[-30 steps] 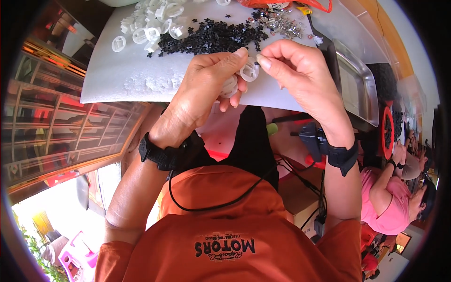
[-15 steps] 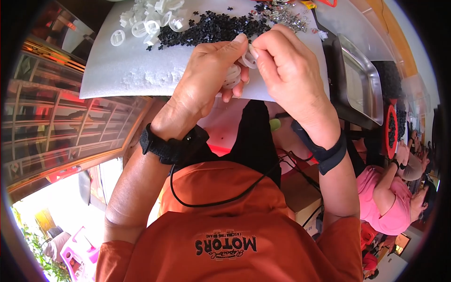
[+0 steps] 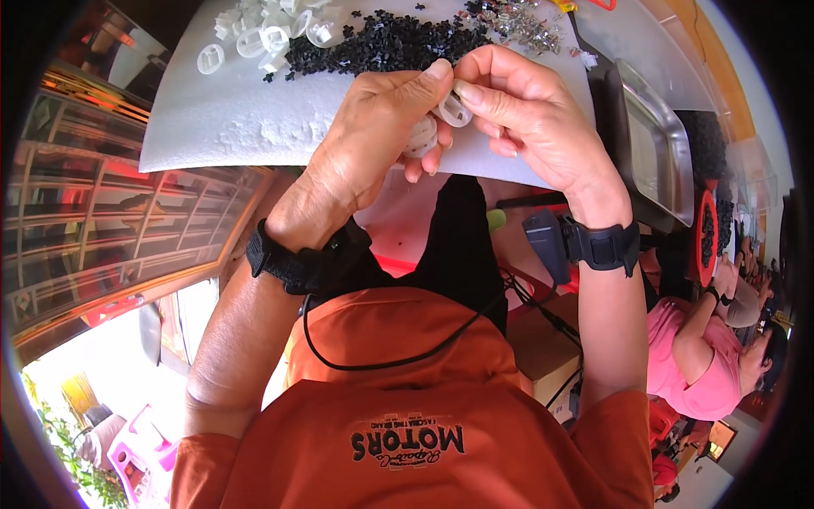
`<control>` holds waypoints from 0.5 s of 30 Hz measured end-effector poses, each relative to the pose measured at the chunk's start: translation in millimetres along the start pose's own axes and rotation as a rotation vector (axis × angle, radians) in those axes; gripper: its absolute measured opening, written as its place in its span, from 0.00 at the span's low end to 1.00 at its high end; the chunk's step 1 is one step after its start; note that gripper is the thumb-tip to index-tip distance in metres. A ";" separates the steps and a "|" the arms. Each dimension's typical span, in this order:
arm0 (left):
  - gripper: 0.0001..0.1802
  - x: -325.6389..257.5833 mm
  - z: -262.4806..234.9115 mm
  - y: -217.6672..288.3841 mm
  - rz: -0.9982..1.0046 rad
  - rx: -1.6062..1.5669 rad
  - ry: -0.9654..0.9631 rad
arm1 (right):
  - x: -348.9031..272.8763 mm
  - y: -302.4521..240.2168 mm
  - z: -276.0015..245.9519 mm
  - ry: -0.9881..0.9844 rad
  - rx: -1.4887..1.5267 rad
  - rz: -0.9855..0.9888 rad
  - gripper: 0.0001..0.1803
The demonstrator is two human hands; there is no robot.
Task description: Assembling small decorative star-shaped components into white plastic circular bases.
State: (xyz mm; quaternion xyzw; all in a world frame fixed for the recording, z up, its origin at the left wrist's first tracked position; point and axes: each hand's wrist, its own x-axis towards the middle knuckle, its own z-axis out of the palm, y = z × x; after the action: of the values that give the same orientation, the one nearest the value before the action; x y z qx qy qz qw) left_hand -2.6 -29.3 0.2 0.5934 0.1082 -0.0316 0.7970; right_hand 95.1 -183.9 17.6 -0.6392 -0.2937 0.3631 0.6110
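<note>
Above the near edge of the work table, my left hand (image 3: 373, 119) is closed around white plastic pieces. A round white plastic part (image 3: 456, 111) with slots sticks out by its thumb tip, and another white round part (image 3: 421, 136) sits lower among the fingers. My right hand (image 3: 543, 114) meets it from the right, thumb and forefinger pinched at the top of the first part; the other fingers are loosely curled. Whether a smaller piece lies between those fingertips is hidden. Beyond the hands lies a heap of small black parts (image 3: 386, 47).
White plastic parts (image 3: 275, 30) are piled at the far left of the foam-covered table (image 3: 229, 127), small silver metal pieces (image 3: 530, 32) at the far right. A metal tray (image 3: 649, 144) stands to the right. Farther right sits a person in pink (image 3: 699, 356) near a red basin (image 3: 705, 237).
My right hand has turned, its wrist swinging outward to the right and its lower fingers now showing. The round part between the hands shows more of its face. My left hand has barely moved.
</note>
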 end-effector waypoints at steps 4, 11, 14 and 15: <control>0.24 -1.2 0.5 0.1 0.007 0.006 0.000 | 1.8 0.2 -1.7 -0.036 0.041 0.057 0.08; 0.23 -1.1 1.9 -1.1 0.033 -0.032 -0.003 | -4.4 1.4 4.6 0.078 0.069 -0.010 0.10; 0.22 -1.1 0.1 -3.8 0.046 -0.033 -0.014 | -16.7 -1.1 2.0 0.193 -0.035 -0.002 0.13; 0.22 -2.2 -0.1 -4.1 0.048 -0.032 -0.010 | -20.1 -1.6 0.7 0.213 -0.147 0.030 0.15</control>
State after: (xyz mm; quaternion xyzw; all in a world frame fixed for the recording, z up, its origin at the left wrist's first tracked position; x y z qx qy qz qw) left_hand -5.5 -30.6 -3.2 0.5830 0.0902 -0.0135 0.8074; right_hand 83.2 -199.9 21.3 -0.7214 -0.2434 0.2799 0.5848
